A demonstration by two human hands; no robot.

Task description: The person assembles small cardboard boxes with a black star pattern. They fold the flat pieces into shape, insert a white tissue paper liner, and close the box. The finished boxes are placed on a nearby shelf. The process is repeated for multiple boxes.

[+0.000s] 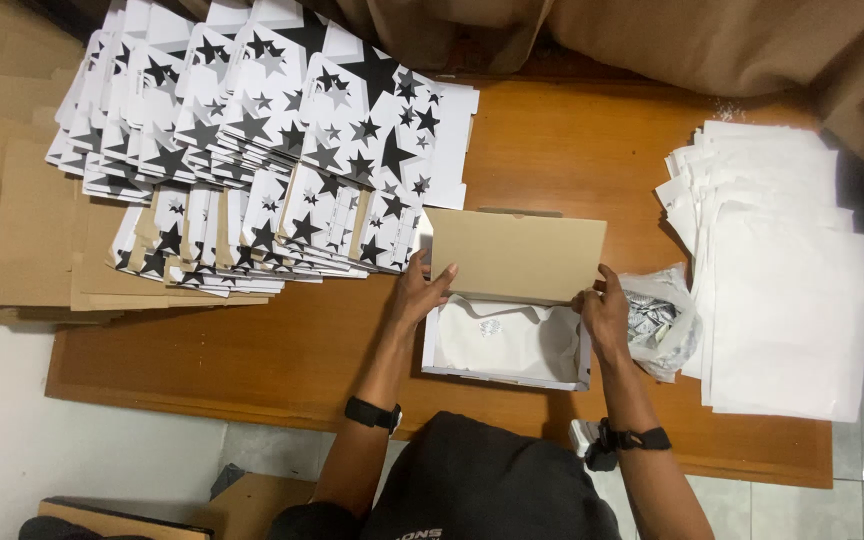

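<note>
One open box (509, 300) sits near the table's (252, 350) front edge, with one sheet of white paper (507, 340) inside it. Two hands are on it: the left hand (420, 292) and the right hand (604, 312), each with one dark wristband. One clear bag (664, 320) lies just beside the box. Star-printed flat boxes (282, 140) fill the back left corner in two overlapping rows, too many to count. One stack of white sheets (782, 270) lies at the right edge.
</note>
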